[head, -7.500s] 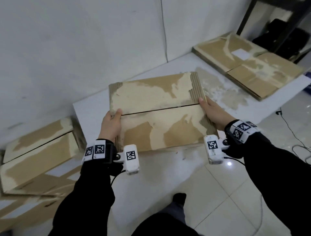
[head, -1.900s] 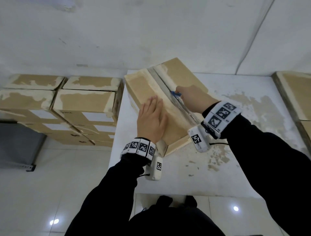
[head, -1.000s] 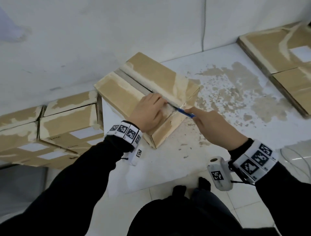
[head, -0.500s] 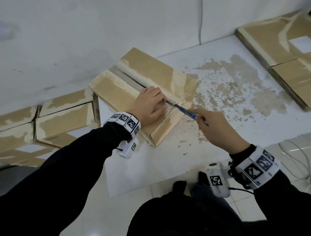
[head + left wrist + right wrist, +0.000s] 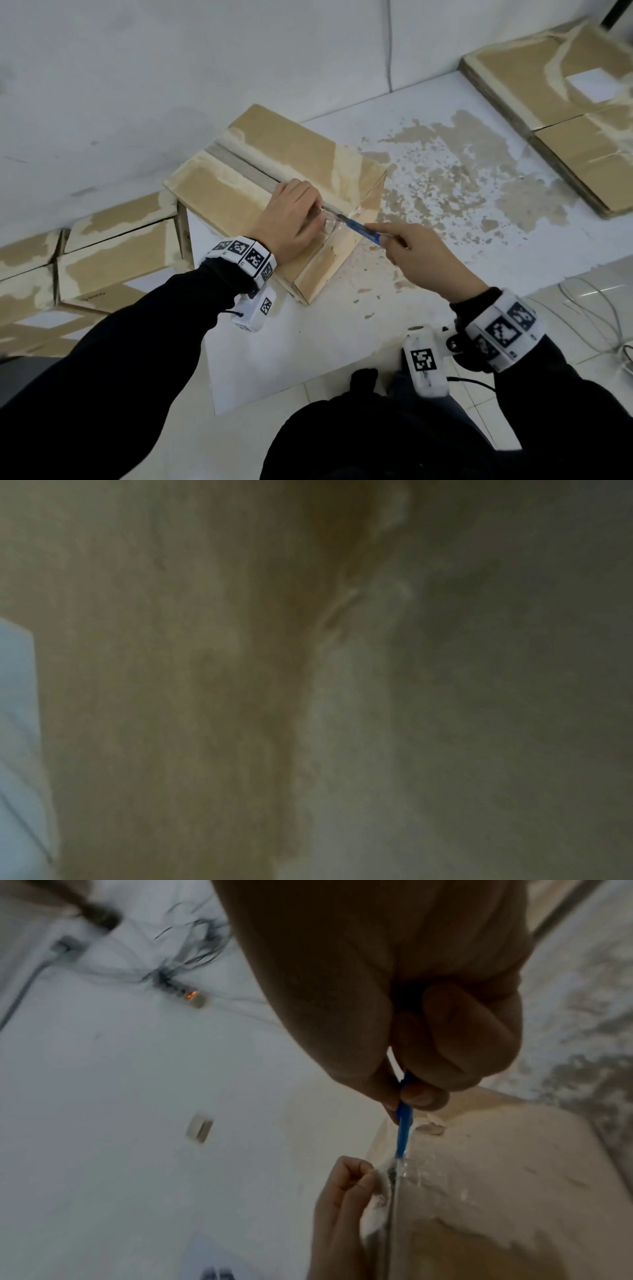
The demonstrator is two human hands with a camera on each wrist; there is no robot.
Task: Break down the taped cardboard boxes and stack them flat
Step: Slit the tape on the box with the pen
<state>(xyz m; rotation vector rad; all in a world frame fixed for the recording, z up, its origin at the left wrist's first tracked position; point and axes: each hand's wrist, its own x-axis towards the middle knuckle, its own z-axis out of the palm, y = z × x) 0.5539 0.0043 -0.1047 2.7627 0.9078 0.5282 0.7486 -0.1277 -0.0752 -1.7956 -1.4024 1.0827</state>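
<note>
Head view, going left to right: stacked boxes (image 5: 113,253) sit over at 9 o'clock, off the edge of the white table (image 5: 445,274), all taped shut with torn, patchy paper skin. Just right of those, the box (image 5: 284,154) being worked on sits on the table's far left corner, around 11 o'clock from the middle of the shot, turned at an angle, with a grey tape strip (image 5: 239,164) running down the top seam.

Left hand (image 5: 291,219) rests on top of the box near its front end, fingers curled and pinching at a clear crinkly bit of tape right by the seam. Left wrist view is just a brown blur of cardboard, no help there.

Right hand (image 5: 424,257) is at about 3 o'clock from the left one, clamped around a blue knife (image 5: 363,231), index finger laid along the handle. The tip sits at the seam on the box's front edge, just beside the left fingertips (image 5: 356,1175); right wrist view shows that nicely.

Further right the tabletop is scuffed with brown patches, and at 1 o'clock flattened boxes (image 5: 565,113) lie stacked on the table's far right end.
</note>
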